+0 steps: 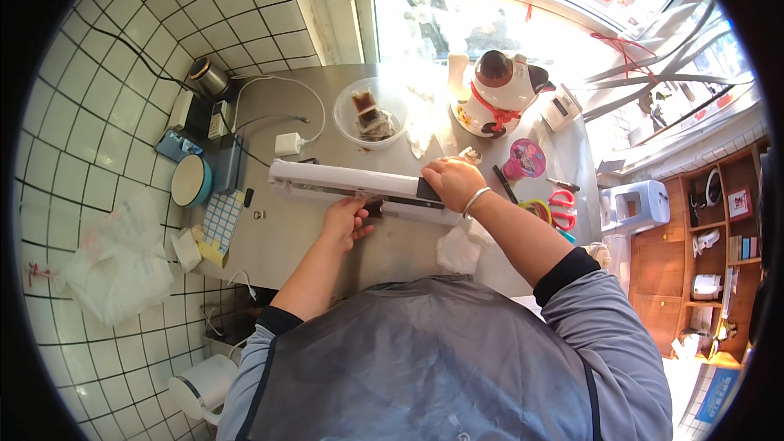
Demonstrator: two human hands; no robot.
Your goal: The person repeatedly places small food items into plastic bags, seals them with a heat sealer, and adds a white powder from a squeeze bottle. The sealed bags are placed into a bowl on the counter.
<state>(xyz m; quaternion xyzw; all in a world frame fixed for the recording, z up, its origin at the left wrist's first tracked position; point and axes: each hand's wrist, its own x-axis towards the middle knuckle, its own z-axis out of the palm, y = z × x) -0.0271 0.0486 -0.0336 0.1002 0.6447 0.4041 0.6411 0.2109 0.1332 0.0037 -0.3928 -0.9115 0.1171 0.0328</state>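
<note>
A long white impulse bag sealer [346,179] lies across the metal table in front of me. My right hand [453,182] rests on the black end of its upper arm, with the fingers bent over it. Between the thumb and fingers of my left hand [346,222] is a small clear packet of dark brown liquid [373,207], held at the sealer's front edge. Whether the packet's top lies between the sealer's jaws cannot be made out. Behind the sealer, a round clear plastic tub [346,125] contains several similar dark packets [367,111].
At the back right stands a white cat figurine [499,101]. A pink-lidded cup [525,159], a black pen [504,182] and red-handled scissors [562,208] lie right of my right hand. On the left are a white charger [288,144], a teal bowl [191,179] and cables.
</note>
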